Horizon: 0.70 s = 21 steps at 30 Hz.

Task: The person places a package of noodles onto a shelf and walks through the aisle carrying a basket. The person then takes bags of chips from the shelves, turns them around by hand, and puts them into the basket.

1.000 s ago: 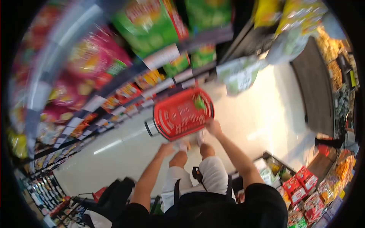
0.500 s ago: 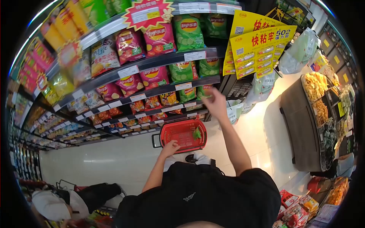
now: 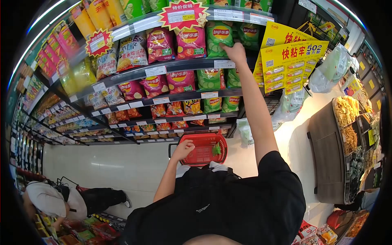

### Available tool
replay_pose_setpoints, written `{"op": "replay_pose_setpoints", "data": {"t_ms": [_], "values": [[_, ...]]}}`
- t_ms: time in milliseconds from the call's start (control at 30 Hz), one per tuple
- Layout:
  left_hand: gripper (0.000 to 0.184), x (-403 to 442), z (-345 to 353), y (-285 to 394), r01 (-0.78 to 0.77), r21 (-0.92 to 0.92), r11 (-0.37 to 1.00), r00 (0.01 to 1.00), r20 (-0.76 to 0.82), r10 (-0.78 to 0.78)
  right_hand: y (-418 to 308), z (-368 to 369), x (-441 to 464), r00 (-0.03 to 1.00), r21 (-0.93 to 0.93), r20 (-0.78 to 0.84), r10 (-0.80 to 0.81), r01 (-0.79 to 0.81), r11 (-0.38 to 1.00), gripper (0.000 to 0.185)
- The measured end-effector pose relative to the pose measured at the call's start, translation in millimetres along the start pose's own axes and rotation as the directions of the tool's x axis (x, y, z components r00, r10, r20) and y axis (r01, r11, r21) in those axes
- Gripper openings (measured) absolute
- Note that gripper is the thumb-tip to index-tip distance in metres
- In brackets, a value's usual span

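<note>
My right hand (image 3: pixel 234 53) reaches to an upper shelf, its fingers touching the right side of a green Lay's bag (image 3: pixel 219 37). Whether the fingers have closed on the bag is hard to tell. Pink Lay's bags (image 3: pixel 191 41) stand to the left of it, and another green bag (image 3: pixel 249 34) to its right. Low in front of me, my left hand (image 3: pixel 183 150) hovers over the left part of a red basket (image 3: pixel 199 143), fingers loosely apart and nothing in them. A small green item (image 3: pixel 217 149) lies inside the basket.
Yellow glue cards (image 3: pixel 292 67) hang at the right shelf end, beside plastic bags (image 3: pixel 332 67). A dark bin (image 3: pixel 326 151) with dried goods stands on the right. At the lower left, another person (image 3: pixel 49 198) bends over goods. Pale floor (image 3: pixel 98 161) runs below the shelves.
My right hand has moved up to the green bag on the upper shelf. The view has tilted from the floor and basket up to the shelves. My left hand stays near the basket.
</note>
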State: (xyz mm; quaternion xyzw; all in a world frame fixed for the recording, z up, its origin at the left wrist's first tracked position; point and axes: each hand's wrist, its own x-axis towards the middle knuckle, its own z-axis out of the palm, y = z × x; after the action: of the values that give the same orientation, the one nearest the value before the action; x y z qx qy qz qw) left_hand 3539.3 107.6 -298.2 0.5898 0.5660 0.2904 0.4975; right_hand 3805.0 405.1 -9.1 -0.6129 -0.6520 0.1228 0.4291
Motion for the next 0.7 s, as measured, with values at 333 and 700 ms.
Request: {"op": "replay_pose_setpoints", "data": {"t_ms": [333,700], "values": [[0.034,7.3,-8.3,17.5,-0.037,-0.164,0.986,0.996,-0.08,0.024,-19.3,-42.9,-47.3,0.928,0.243,-0.361,0.092,-0.001,0.97,0.055],[0.045,8.9,2.2,135.7,-0.263,-0.6,0.756,0.965,-0.16,0.209,5.1,-31.2,-251.1,0.982,0.551,-0.081,0.169,-0.098,0.829,0.038]]}}
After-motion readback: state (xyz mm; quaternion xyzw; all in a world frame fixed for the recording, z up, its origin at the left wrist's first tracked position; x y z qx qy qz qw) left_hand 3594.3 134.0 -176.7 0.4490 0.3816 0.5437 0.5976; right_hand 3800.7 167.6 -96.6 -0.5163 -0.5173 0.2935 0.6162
